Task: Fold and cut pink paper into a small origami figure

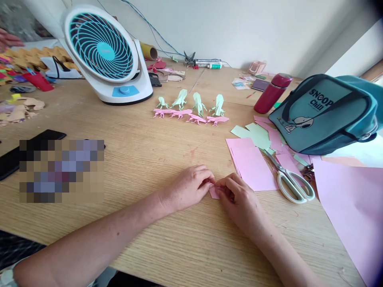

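A small folded piece of pink paper (214, 193) lies between my hands on the wooden table. My left hand (191, 186) pinches its upper left part between thumb and fingers. From the right, my right hand (241, 201) grips the same piece, its fingers curled and partly hiding it. Just right of my hands is a stack of pink sheets (253, 165), with white-handled scissors (291, 183) resting at its right edge. Beyond my hands stand a row of folded pink figures (196, 118) and a row of folded green figures (198, 103).
A white and blue fan (103, 50) stands at the back left, a black phone-like object (32, 149) at the left. On the right are a red bottle (273, 93), a teal bag (324, 115), green paper (259, 135) and a large pink sheet (353, 207). Another person's hand (8, 40) shows far left.
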The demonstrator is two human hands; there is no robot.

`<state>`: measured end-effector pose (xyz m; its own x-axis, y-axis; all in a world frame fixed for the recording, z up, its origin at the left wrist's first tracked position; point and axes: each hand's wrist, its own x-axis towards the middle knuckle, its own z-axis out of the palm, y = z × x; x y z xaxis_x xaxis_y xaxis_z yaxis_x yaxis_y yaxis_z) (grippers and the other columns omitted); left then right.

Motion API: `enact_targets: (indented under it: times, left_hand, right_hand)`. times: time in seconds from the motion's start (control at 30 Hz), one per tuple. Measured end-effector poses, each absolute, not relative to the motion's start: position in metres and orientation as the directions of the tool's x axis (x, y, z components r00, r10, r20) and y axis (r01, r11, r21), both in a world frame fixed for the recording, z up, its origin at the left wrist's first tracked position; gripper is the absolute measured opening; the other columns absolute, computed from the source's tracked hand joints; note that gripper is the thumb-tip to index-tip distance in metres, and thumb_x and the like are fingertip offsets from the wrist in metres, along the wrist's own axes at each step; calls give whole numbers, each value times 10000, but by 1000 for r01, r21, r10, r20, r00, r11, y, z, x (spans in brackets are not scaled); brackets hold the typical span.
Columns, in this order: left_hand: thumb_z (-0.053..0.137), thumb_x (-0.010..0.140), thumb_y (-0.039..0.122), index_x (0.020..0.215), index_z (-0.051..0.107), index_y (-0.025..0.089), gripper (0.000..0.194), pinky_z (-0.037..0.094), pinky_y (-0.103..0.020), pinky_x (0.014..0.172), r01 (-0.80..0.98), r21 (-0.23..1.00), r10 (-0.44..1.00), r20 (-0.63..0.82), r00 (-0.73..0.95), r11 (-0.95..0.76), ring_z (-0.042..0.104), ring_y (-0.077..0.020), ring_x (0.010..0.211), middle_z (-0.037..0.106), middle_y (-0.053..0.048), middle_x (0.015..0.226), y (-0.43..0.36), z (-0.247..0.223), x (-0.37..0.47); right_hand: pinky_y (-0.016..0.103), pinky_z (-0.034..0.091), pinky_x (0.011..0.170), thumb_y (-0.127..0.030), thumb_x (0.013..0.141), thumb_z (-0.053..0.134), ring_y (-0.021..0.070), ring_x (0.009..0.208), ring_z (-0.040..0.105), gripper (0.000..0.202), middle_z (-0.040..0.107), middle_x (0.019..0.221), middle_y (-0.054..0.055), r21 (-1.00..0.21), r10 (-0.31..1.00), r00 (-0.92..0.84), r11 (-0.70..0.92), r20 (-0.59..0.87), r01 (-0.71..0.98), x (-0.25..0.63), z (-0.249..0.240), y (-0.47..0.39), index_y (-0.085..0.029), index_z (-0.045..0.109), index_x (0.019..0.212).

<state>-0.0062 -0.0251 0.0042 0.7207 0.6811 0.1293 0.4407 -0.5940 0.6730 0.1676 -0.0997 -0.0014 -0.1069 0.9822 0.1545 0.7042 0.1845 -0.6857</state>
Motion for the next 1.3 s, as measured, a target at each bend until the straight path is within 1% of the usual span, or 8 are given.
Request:
enact_targets:
  times: [0.1,0.43,0.63,0.87,0.97,1.1,1.2,1.3]
  left_hand:
    - [524,889,70,830,640,162,158,456,-278,771,451,650,673,129,728,-612,596,-156,857,636,-28,880,-24,5,-6]
    - [555,850,113,818,621,168,91,447,-280,713,493,628,639,9,769,-602,599,-160,815,626,-25,893,-12,12,-2]
    - [597,825,155,798,635,159,46,418,-266,659,502,638,626,-40,779,-584,587,-151,750,623,-21,861,-8,17,-2]
    - [593,796,100,771,656,170,97,404,-252,624,459,666,579,-49,814,-589,606,-154,715,659,-13,784,-17,19,-6]
    - [598,789,89,782,690,172,124,413,-257,638,464,652,571,-58,819,-600,622,-163,734,685,-25,806,-19,20,-5]
    - [613,778,105,721,681,173,112,390,-252,602,448,616,514,-82,854,-648,606,-152,689,672,-15,752,-16,21,0]
    - [654,770,138,699,675,178,84,378,-249,593,412,621,486,-57,872,-667,598,-146,672,663,-4,729,-14,20,4]
    - [667,766,109,695,678,182,103,385,-253,620,352,640,449,-13,894,-683,606,-148,696,660,6,724,-14,20,4]
  right_hand:
    - [277,446,629,-121,906,527,153,698,561,150,591,864,42,-693,984,-95,175,152,699,167,-1,-99,-212,639,865]
    - [280,438,649,-87,886,539,163,735,570,154,585,850,30,-657,986,-72,153,148,738,165,-6,-93,-208,628,850]
    - [298,462,673,-130,924,498,177,764,584,151,576,905,52,-624,980,-88,181,177,760,165,-6,-94,-216,621,941]
    - [277,438,620,-102,873,527,154,701,551,132,562,823,28,-661,984,-139,176,109,729,167,2,-101,-210,591,833]
    - [268,437,608,-76,845,531,140,675,544,152,562,820,22,-678,987,-140,159,83,717,169,4,-104,-206,601,810]
    - [258,440,600,-56,814,550,125,650,550,182,574,825,17,-672,987,-147,154,66,725,172,4,-104,-208,649,790]
    - [253,451,597,-52,803,551,125,647,565,211,589,821,13,-670,989,-140,139,53,729,174,4,-103,-219,680,799]
    - [252,456,597,-56,790,561,126,643,571,210,598,810,10,-666,989,-134,136,55,733,175,4,-103,-223,686,777]
